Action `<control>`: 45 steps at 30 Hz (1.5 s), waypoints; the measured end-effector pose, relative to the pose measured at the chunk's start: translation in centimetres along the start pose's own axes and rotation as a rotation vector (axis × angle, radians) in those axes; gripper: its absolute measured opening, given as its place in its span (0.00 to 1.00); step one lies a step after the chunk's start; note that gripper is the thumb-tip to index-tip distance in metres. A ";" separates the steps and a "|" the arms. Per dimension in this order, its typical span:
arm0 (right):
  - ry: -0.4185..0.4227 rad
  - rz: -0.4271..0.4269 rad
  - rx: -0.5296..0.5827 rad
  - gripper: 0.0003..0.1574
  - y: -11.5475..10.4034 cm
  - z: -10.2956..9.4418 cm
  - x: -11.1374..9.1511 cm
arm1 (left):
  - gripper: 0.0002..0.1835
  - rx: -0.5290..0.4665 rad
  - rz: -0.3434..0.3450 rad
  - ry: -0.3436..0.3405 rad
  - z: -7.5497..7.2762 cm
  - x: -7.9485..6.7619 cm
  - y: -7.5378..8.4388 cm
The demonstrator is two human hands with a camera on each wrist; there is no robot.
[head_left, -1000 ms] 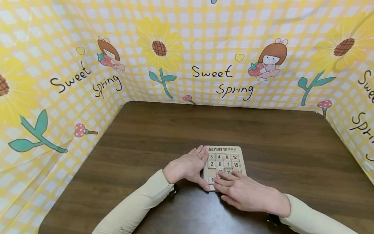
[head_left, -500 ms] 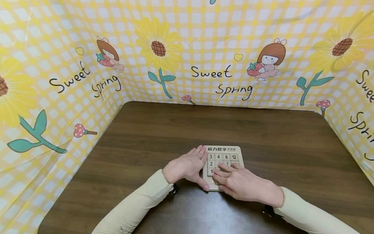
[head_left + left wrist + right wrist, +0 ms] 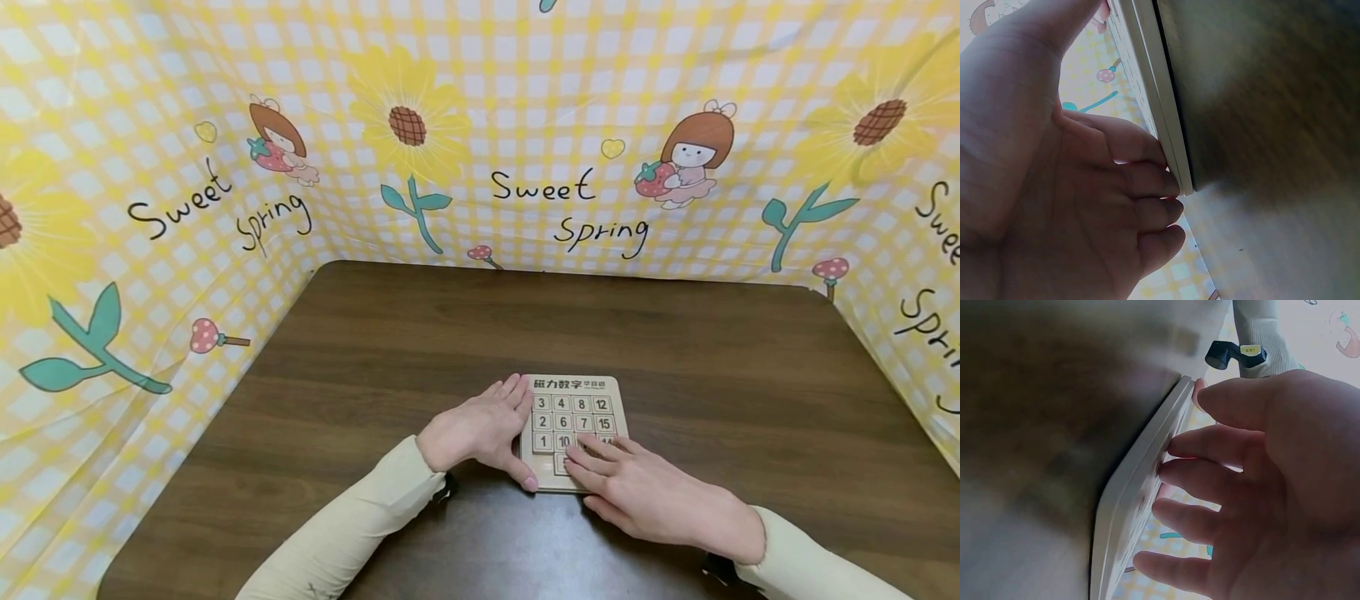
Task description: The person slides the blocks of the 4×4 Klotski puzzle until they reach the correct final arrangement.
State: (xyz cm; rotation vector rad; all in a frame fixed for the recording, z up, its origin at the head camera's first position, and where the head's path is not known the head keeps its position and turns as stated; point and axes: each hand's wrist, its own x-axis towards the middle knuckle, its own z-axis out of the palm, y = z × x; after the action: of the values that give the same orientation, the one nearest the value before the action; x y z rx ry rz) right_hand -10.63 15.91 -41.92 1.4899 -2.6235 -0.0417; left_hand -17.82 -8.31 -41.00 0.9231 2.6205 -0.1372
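Note:
A light wooden number sliding puzzle lies flat on the table, with rows of square numbered tiles. Along its left edge rests my left hand, fingertips at the upper part and thumb by the lower left corner. The left wrist view shows those fingers against the board's side. My right hand lies over the lower right of the puzzle, its extended fingers touching tiles. Tile 1 sits at the left of the third row, above a gap in the bottom left corner. Right fingers hide several lower tiles.
The brown wood-grain table extends around the puzzle. A yellow checked cloth with printed flowers and figures stands behind the table and along both sides. A black wrist device shows on the left sleeve.
Tile 1 has slid up from the bottom row into the third-row gap, leaving the bottom left corner vacant. The right hand went up with it, then back down and right. The left hand stays put.

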 end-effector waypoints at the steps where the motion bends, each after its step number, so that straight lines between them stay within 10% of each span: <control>1: 0.001 0.003 0.003 0.29 -0.1 0.0 -0.2 | 0.70 -0.001 -0.001 0.000 0.0 0.0 0.0; 45: -0.045 -0.025 0.039 0.29 -0.6 0.1 1.5 | 0.70 -0.029 -0.013 -0.011 -0.2 -0.1 0.1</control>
State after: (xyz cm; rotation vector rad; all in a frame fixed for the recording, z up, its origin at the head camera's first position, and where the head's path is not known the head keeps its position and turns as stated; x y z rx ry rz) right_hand -10.86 14.34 -41.93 1.5517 -2.6555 -0.0263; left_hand -17.75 -8.28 -40.82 0.8933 2.6117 -0.1073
